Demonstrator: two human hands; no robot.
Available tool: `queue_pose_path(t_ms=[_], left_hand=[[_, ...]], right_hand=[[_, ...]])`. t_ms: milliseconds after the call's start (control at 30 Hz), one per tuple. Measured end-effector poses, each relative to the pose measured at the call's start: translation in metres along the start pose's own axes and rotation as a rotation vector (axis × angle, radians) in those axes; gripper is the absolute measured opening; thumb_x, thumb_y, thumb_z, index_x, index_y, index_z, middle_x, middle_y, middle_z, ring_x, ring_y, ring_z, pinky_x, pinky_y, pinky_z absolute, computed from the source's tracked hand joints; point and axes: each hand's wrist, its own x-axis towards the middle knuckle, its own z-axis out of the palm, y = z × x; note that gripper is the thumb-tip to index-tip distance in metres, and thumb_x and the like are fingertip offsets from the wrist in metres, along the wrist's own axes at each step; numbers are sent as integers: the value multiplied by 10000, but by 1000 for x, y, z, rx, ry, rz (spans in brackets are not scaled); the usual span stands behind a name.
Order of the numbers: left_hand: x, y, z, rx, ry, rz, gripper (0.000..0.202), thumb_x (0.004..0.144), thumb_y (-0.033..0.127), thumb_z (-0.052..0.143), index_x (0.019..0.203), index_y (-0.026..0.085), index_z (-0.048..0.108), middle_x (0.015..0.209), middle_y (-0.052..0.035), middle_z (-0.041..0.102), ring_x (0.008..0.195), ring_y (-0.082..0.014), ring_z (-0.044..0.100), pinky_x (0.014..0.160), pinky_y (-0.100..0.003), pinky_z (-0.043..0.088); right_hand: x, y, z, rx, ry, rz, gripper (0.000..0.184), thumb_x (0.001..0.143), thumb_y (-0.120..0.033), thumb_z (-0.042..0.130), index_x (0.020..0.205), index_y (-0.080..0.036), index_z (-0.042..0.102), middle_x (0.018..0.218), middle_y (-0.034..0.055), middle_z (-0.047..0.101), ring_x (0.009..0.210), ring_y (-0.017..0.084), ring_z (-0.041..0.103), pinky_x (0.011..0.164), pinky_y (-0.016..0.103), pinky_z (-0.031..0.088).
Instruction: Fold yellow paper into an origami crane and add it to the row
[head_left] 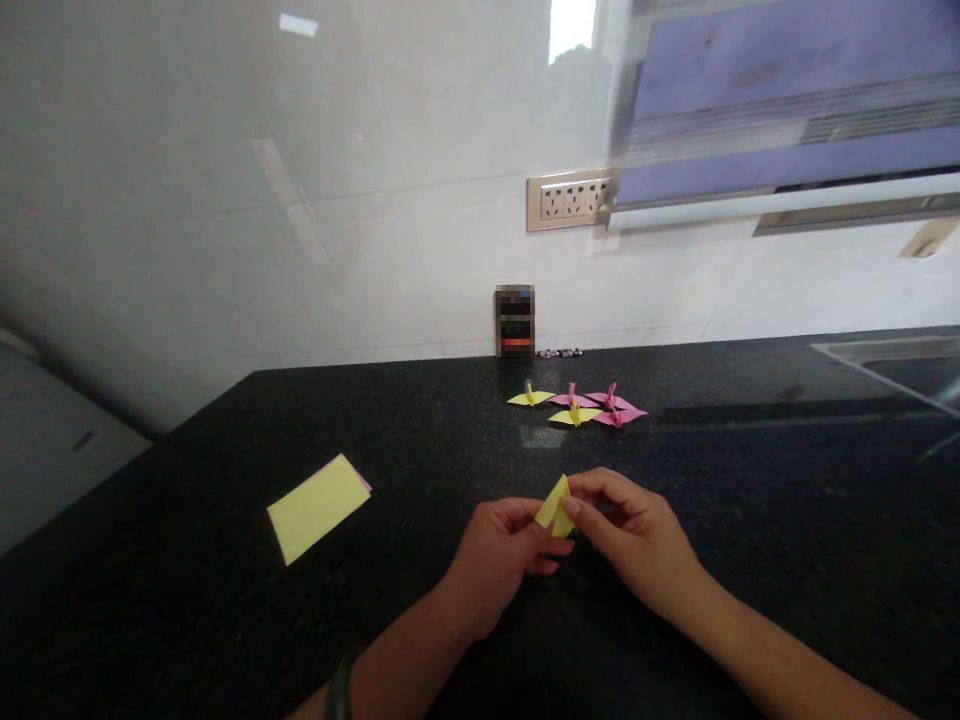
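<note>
From my remote seat I judge this a mid-fold step. The yellow paper (553, 514) is between both hands, above the near part of the counter (420, 430). Left hand (495, 562) grip: thumb and fingers clamped on its lower left. Right hand (646, 540) grip: thumb and index finger pinched on its upper right. Next move, I'd say, calls for matching edges and pressing the crease, left side held steady.

Counts: one piece in hand; two yellow birds (530, 399) and three pink birds (628, 414), grouped beyond the hands. One sheet stack (319, 508) off left, yellow on top, pink peeking out; can't tell how many sheets. One dark box (515, 312), one patterned strip (562, 352) beside it.
</note>
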Motion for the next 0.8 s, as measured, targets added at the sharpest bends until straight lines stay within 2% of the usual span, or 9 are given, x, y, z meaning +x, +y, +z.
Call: queue_pose_path(t_ms=[167,500,800], left_hand=[[0,0,0,-2,-28,15,320,737,349,517,922,103,607,890,-113,626,762,-173,601,574,-213,434],[2,-4,-3,-61,-50,4,317,742,340,519,924,96,603,867,-107,623,741,-169,607,556,-199,434],[2,-3,-2,-47,-23,10,315,736,345,523,909,96,610,840,-105,626,729,-171,605,558,-211,437]], right_hand=[[0,2,0,31,-2,18,158,778,-260,488,866,-198,604,743,14,582,625,124,525,524,216,427],[0,3,-1,30,-19,-29,186,806,-250,454,888,-209,616,745,18,575,665,129,540,537,215,439],[0,0,-1,1,-22,-25,200,794,-259,462,893,-211,629,735,21,584,649,130,541,528,215,439]])
